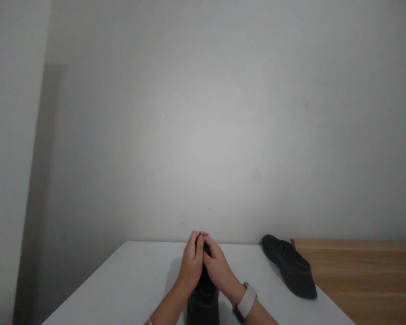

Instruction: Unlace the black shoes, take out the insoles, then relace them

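A black shoe rests on the white table at the bottom middle, its toe towards me and its far end between my hands. My left hand wraps the left side of that far end, and my right hand closes on the right side. The fingertips of both hands nearly meet over the far end, and the thumbs lie side by side on top. What the fingers press on there is mostly hidden. A second black shoe, with laces, lies to the right, apart from both hands.
The white table runs back to a pale grey wall. Along its right side is a brown wood-grained surface, next to the second shoe. A light watch band circles my right wrist.
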The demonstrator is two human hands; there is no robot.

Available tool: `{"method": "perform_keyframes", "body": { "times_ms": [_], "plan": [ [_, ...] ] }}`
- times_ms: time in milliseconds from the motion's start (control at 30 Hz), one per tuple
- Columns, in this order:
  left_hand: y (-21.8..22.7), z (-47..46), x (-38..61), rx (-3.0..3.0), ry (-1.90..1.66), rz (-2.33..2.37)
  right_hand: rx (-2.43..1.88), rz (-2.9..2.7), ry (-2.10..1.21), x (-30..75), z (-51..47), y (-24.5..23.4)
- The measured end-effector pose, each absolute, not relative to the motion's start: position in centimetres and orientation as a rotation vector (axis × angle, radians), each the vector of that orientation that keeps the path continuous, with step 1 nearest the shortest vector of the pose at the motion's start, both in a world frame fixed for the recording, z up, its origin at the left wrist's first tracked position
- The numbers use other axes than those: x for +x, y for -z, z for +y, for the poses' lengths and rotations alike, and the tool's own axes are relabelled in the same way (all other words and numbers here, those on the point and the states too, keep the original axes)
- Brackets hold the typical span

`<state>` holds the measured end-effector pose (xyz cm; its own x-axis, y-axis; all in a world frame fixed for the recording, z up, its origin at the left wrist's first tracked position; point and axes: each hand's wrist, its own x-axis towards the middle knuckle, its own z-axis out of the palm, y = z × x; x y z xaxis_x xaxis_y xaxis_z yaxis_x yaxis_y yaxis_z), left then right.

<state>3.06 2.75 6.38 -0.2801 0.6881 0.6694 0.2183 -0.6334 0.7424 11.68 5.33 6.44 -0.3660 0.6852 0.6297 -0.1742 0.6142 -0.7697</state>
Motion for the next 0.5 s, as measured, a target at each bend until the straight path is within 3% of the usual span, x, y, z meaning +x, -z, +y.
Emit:
{"method": "perform_keyframes", "body": {
  "times_ms": [167,300,400,500],
  "plan": [
    [-7.4,2.1,0.3,1.621,-2.127,1.380,-0.210,-1.908,-1.170,11.9,3.2,-8.2],
    [-6.8,0.9,-5.3,1.619,-2.059,1.641,-0.256,-2.021,-0.990,13.3,2.7,-8.5],
    [-5.5,-1.4,-10.5,1.739,-1.843,1.912,-0.415,-2.124,-0.716,15.0,4.0,-8.4],
    [-3.9,-4.2,-15.4,1.869,-1.384,2.220,-0.577,-2.206,-0.537,16.4,6.2,-7.7]
  ]
}}
